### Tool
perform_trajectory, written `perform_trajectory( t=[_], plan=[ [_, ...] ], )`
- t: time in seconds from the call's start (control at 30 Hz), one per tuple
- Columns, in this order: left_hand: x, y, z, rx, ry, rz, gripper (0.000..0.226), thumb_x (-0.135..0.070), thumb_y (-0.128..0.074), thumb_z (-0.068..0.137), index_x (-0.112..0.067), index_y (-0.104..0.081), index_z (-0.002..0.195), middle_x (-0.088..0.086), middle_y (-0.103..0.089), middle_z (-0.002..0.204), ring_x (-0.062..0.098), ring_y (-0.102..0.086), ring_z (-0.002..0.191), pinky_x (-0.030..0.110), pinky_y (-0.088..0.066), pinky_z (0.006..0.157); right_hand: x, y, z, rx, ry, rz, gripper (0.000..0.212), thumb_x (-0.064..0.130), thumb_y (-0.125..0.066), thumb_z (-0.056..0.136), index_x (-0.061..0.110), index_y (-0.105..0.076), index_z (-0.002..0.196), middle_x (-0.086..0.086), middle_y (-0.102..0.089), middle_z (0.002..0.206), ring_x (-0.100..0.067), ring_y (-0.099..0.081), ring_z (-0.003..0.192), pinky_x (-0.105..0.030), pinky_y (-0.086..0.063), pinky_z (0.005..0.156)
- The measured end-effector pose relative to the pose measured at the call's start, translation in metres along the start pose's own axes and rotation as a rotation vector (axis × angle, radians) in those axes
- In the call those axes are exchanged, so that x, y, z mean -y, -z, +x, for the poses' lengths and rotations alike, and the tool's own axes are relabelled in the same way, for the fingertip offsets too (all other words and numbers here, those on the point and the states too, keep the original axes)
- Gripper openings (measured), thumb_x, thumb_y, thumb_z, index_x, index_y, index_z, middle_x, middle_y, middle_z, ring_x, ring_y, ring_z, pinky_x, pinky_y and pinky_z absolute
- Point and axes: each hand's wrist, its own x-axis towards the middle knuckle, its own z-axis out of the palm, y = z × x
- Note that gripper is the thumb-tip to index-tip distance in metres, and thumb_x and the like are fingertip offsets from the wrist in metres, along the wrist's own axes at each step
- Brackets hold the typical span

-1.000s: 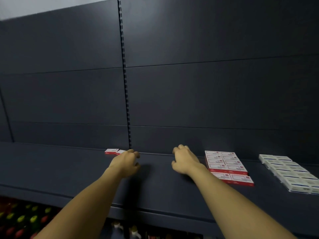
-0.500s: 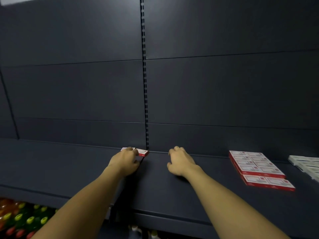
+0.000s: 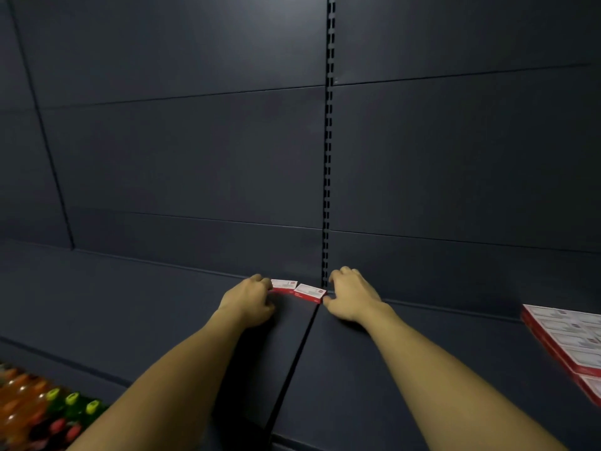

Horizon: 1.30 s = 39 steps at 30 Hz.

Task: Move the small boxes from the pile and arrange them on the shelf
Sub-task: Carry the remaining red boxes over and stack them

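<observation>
Head view: the left hand (image 3: pixel 248 299) has its grip narrow, fingers curled down against the left end of two small boxes (image 3: pixel 298 290), though I cannot tell whether it pinches one or only nudges it. The right hand (image 3: pixel 353 297) curls the same way, its thumb touching the right end of the nearer box. The two boxes lie flat at the back of the shelf (image 3: pixel 162 307), end to end, just left of the slotted upright (image 3: pixel 327 157). The risk, as I judge it, is that squeezing from both ends buckles the pair at their joint, so one box rides up or skews out of line. The pile (image 3: pixel 566 340) sits well apart at the right edge.

Against the frame half a second ago, the right hand now meets the boxes where it rested on bare shelf, a second box shows clear of the left hand, and the view has swung left, pushing the pile toward the edge.
</observation>
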Motion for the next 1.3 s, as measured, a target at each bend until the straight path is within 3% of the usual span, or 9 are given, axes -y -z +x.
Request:
perform_trajectory(
  t=[0.47, 0.73, 1.07, 1.3],
  plan=[
    [0.034, 0.001, 0.068, -0.003, -0.132, 0.004, 0.040, -0.043, -0.062, 0.089, -0.018, -0.057, 0.119, 0.000, -0.053, 0.117, 0.022, -0.058, 0.106, 0.039, -0.053, 0.086, 0.019, -0.008, 0.057, -0.002, 0.050, 0.039, 0.036, 0.035, -0.061, 0.088, 0.016, -0.059, 0.119, 0.002, -0.056, 0.116, -0.019, -0.057, 0.104, -0.035, -0.051, 0.087],
    [0.060, -0.003, 0.083, 0.034, -0.273, -0.090, 0.055, -0.047, -0.063, 0.084, -0.020, -0.054, 0.131, -0.002, -0.053, 0.124, 0.019, -0.056, 0.111, 0.040, -0.052, 0.094, 0.038, -0.020, 0.054, -0.012, -0.073, 0.025, 0.042, 0.037, -0.065, 0.085, 0.017, -0.056, 0.121, 0.003, -0.056, 0.116, -0.018, -0.057, 0.105, -0.034, -0.051, 0.087],
    [0.087, -0.022, 0.078, -0.049, -0.442, -0.266, 0.056, -0.051, -0.063, 0.083, -0.022, -0.054, 0.130, -0.008, -0.051, 0.123, 0.013, -0.050, 0.117, 0.034, -0.049, 0.096, 0.073, -0.048, 0.014, -0.190, -0.248, -0.043, 0.060, 0.037, -0.065, 0.079, 0.017, -0.048, 0.133, 0.003, -0.049, 0.125, -0.018, -0.045, 0.117, -0.029, -0.041, 0.100],
    [0.083, -0.031, 0.077, -0.158, -0.491, -0.313, 0.058, -0.055, -0.059, 0.086, -0.023, -0.053, 0.134, -0.008, -0.051, 0.124, 0.013, -0.052, 0.115, 0.032, -0.048, 0.096, 0.072, -0.056, 0.011, -0.240, -0.292, -0.132, 0.062, 0.038, -0.061, 0.081, 0.016, -0.046, 0.136, 0.003, -0.048, 0.125, -0.018, -0.043, 0.116, -0.029, -0.039, 0.102]
  ],
)
